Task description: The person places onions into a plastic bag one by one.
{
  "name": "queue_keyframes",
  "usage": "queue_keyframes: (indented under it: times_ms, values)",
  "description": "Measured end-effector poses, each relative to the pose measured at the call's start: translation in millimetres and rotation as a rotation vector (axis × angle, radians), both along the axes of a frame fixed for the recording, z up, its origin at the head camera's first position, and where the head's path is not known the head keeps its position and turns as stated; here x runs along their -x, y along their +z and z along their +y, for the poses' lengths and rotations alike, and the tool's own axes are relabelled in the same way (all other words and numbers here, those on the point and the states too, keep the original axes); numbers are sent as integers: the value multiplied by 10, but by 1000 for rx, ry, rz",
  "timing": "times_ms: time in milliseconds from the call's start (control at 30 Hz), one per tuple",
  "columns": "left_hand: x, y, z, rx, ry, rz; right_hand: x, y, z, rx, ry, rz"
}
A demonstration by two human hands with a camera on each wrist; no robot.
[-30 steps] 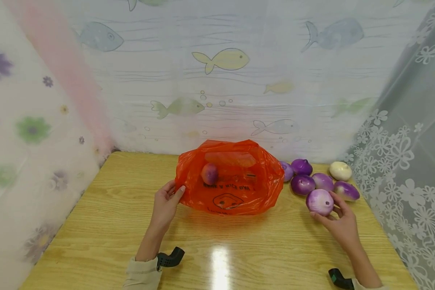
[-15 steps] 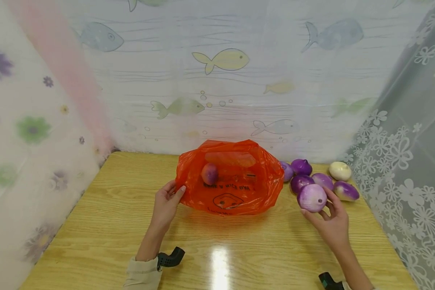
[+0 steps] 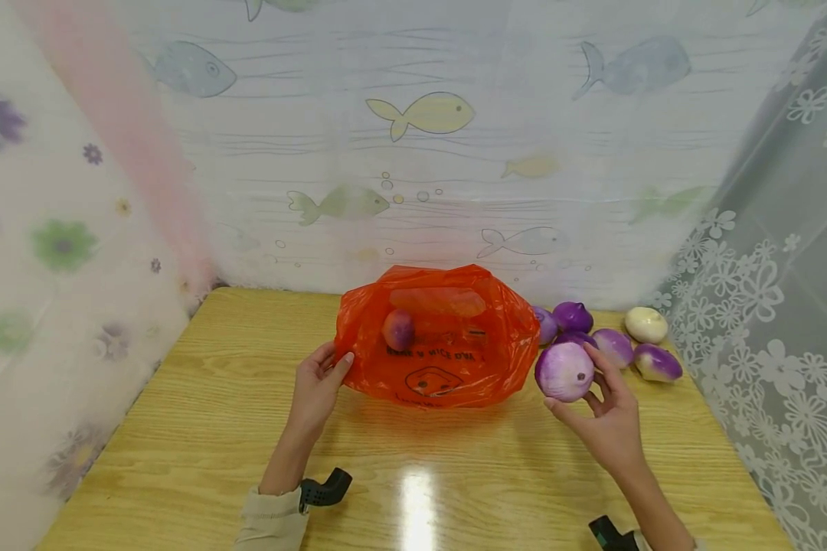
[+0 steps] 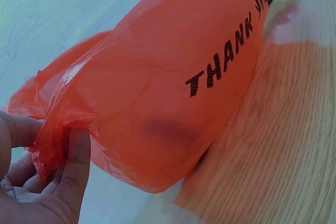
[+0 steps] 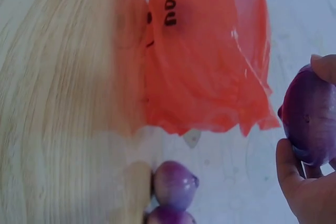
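A red plastic bag with black print stands on the table, its mouth spread wide and facing up. Inside lies one purple onion, toward the left. My left hand pinches the bag's left rim between thumb and fingers; in the left wrist view the gathered film shows between them. My right hand grips a pale purple onion above the table, just right of the bag and apart from it. That same held onion appears at the right edge of the right wrist view.
Several purple onions and one whitish onion sit in a cluster at the back right of the wooden table. A fish-patterned curtain hangs behind, and a lace-flower curtain borders the right.
My right hand has carried the held onion leftward from in front of the cluster toward the bag, a little higher. The left hand and the bag have stayed in place.
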State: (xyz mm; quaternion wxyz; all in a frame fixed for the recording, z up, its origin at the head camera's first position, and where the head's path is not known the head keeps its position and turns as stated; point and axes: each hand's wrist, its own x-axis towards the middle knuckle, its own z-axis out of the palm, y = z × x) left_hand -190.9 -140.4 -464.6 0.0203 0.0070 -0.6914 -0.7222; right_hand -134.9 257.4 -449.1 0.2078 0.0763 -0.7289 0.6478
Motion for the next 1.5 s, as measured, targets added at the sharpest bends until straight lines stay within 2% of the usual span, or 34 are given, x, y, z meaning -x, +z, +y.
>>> queue_keyframes:
  times_ms: [367, 633, 867, 1133, 1500]
  values:
    - [1, 2, 3, -10, -6, -16, 52, 41, -236, 12, 119, 30]
    - [-4, 11, 0, -8, -8, -14, 122, 23, -398, -6, 182, -3]
    - [-4, 11, -2, -9, -16, -7, 206, -2, -560, -24, 210, -41]
    - [5, 4, 4, 1, -11, 11, 309, 27, -775, -90, 227, -93]
    - [-3, 20, 6, -1, -17, 0, 448, -8, -987, -73, 259, -147]
